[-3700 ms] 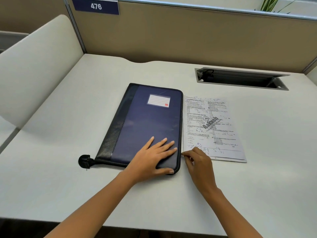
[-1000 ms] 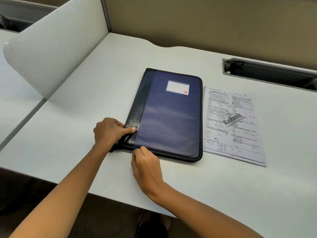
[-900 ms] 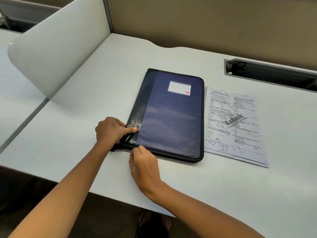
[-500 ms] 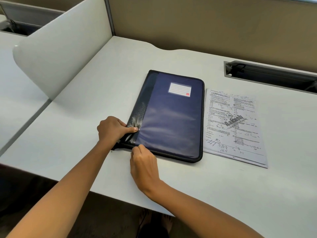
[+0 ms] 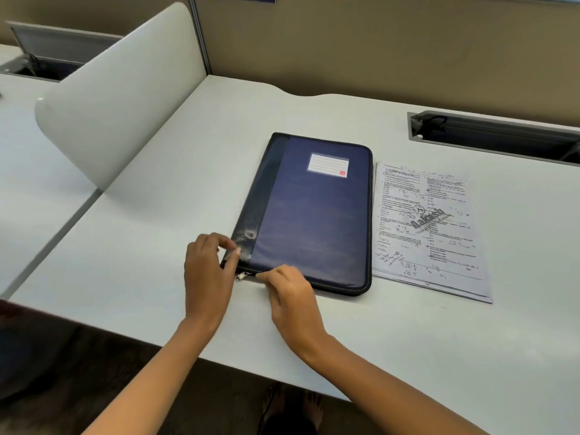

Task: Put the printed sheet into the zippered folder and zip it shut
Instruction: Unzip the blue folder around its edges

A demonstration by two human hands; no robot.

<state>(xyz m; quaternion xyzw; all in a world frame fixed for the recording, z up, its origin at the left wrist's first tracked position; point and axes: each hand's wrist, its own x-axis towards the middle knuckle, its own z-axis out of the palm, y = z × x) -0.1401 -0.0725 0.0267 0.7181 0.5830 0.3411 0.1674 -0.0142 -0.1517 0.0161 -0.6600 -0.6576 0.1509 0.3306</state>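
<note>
The navy zippered folder (image 5: pixel 314 215) lies flat on the white desk (image 5: pixel 157 246), its zipper closed along the sides I can see. Touching its right edge lies the printed sheet (image 5: pixel 426 227), face up. My left hand (image 5: pixel 205 271) holds the folder's near left corner, thumb on top and fingers curled beside it, slightly blurred. A silver zipper pull (image 5: pixel 240 276) sticks out at the near edge between my hands. My right hand (image 5: pixel 290 293) has bent fingers, with the tips at the near edge just right of the pull. Whether they pinch anything is hidden.
A white curved divider (image 5: pixel 119 98) stands at the left, and a tan partition (image 5: pixel 376 42) runs along the back. An open cable slot (image 5: pixel 492 136) is set into the desk at the back right. The near desk edge runs just under my wrists.
My left hand's fingers have loosened and lifted at the corner, uncovering the silver zipper pull. My right hand has shifted slightly right along the near edge. Folder and sheet have not moved.
</note>
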